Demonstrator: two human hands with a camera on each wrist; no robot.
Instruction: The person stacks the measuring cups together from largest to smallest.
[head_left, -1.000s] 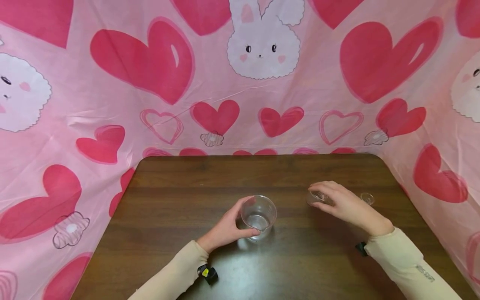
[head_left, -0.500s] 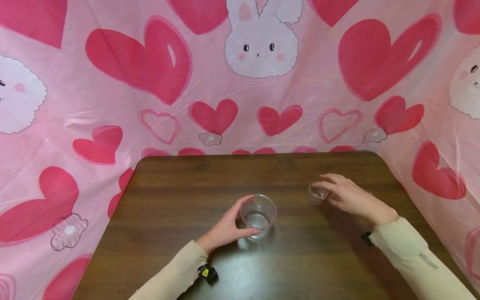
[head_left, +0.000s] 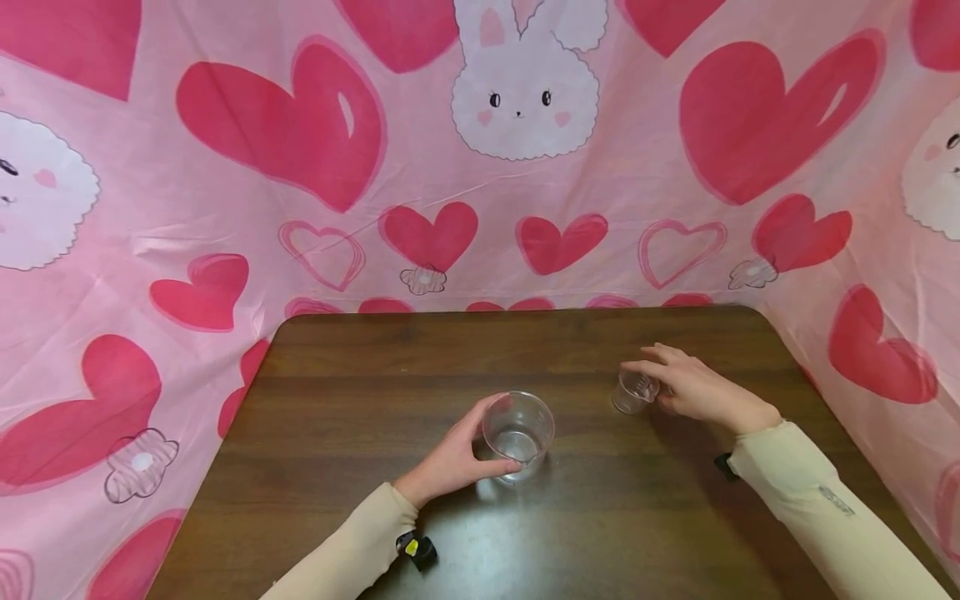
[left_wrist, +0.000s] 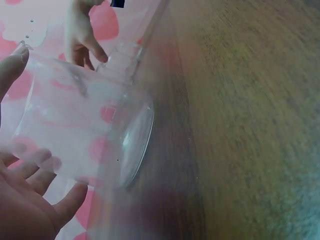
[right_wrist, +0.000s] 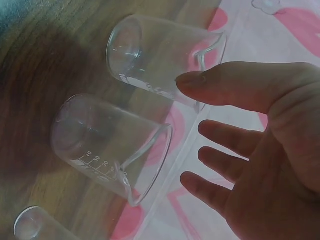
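My left hand [head_left: 457, 454] holds a large clear glass beaker [head_left: 534, 429] upright on the table, thumb and fingers around its side. In the left wrist view the beaker [left_wrist: 85, 120] is seen through, with fingers beyond it. A smaller clear beaker [head_left: 628, 398] stands further right. Beside it is my right hand [head_left: 701, 392], fingers extended over its rim. From the right wrist, the thumb overlaps one beaker [right_wrist: 155, 55], while the other fingers hold nothing. A second beaker [right_wrist: 107, 145] with white graduation marks stands beside it. Whether the right hand touches glass, I cannot tell.
Part of another, narrower clear glass vessel [right_wrist: 37, 225] shows at the right wrist view's lower left corner. The dark wooden table [head_left: 420, 358] ends at a pink curtain [head_left: 480, 179] printed with hearts and rabbits.
My right hand has drawn back rightward from the small beaker, its fingers loosened from around it. The right hand now covers the glass seen earlier behind the wrist. My left hand stays on the large beaker.
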